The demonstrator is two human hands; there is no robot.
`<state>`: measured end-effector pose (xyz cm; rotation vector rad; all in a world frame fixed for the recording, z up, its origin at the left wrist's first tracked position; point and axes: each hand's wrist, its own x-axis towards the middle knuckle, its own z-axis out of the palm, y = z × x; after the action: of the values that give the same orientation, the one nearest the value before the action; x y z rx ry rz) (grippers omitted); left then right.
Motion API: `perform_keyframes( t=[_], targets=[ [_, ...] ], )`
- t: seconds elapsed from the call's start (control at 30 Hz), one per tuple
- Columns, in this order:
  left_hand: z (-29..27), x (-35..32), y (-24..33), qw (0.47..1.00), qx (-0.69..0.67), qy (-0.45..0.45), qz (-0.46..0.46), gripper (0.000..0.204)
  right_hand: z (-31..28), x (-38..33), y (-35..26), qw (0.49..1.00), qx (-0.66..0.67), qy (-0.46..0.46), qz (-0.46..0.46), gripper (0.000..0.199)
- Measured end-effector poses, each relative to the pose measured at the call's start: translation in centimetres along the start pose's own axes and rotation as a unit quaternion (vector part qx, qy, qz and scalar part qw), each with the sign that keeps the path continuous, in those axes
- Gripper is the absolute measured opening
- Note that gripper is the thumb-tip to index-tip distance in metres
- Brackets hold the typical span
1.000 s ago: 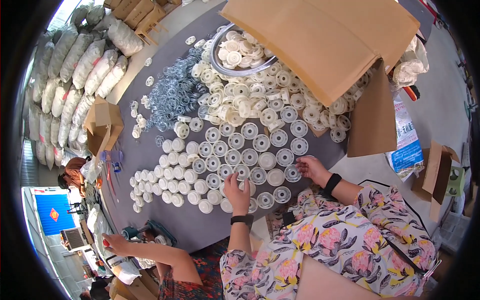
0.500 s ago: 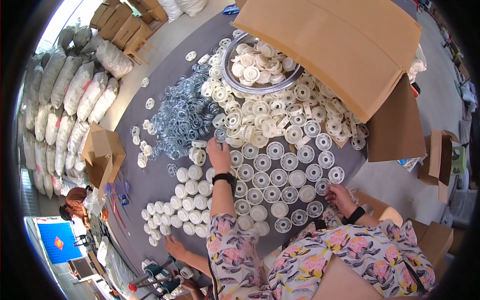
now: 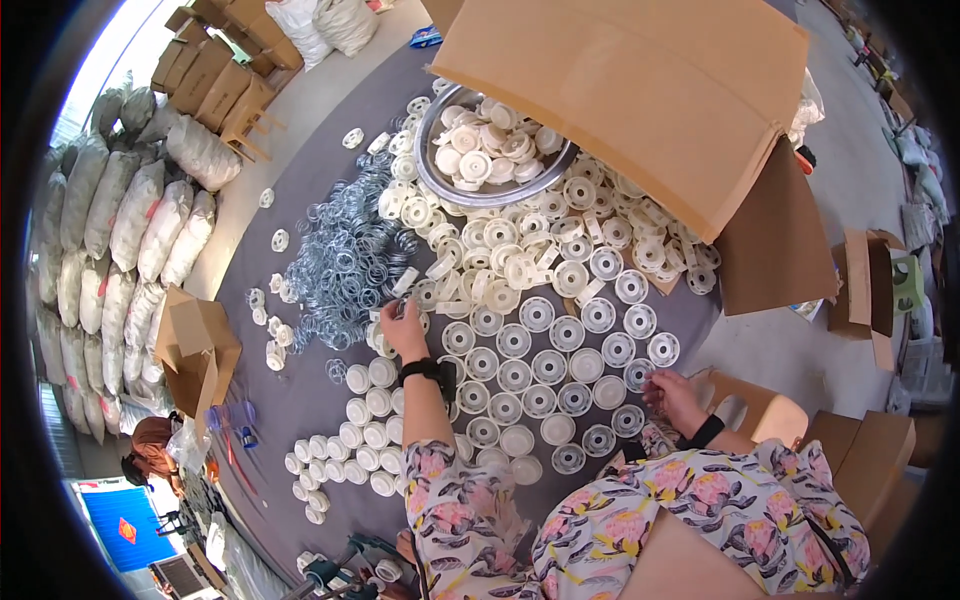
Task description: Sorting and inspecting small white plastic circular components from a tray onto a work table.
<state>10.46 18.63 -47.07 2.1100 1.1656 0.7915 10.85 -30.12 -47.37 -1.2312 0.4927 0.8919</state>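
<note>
My left hand [image 3: 403,332] reaches over the dark round table [image 3: 335,400], its fingertips pinched together between the heap of metal coil springs [image 3: 345,250] and the pile of white plastic wheels [image 3: 500,295]. Whatever lies in that pinch is too small to make out. To the right, my right hand [image 3: 676,398] has its fingers curled at the edge of a white disc [image 3: 638,375] with a grey ring in its middle; what they hold is hidden. Rows of similar ringed discs [image 3: 539,400] lie flat between my hands. Stacked plain white caps [image 3: 368,432] stand left of my left forearm.
A metal bowl [image 3: 430,165] of cream-coloured round parts stands among the wheels. The large open cardboard box [image 3: 630,100] overhangs the far right of the table. At the lower left is a green hand-press-like tool [image 3: 325,575], with part of another person's hand [image 3: 405,547] close by.
The whole view has shifted, moving the table leftward and slightly down. My left hand has drawn back a little from the springs. The other person's hand has mostly withdrawn behind my sleeve.
</note>
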Motion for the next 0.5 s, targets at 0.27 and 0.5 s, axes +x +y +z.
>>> perform_keyframes(
  t=[0.27, 0.5],
  targets=[
    [-4.1, -11.6, 6.0, 0.868, -0.412, -0.135, -0.241, 0.023, 6.9, 2.3, -3.5, 0.977, -0.061, -0.204, -0.004, 0.036],
    [-3.5, -26.8, 13.0, 0.961, -0.177, -0.214, -0.003, 0.039, 12.4, 1.4, -5.4, 0.945, 0.022, -0.319, 0.064, 0.042]
  ],
)
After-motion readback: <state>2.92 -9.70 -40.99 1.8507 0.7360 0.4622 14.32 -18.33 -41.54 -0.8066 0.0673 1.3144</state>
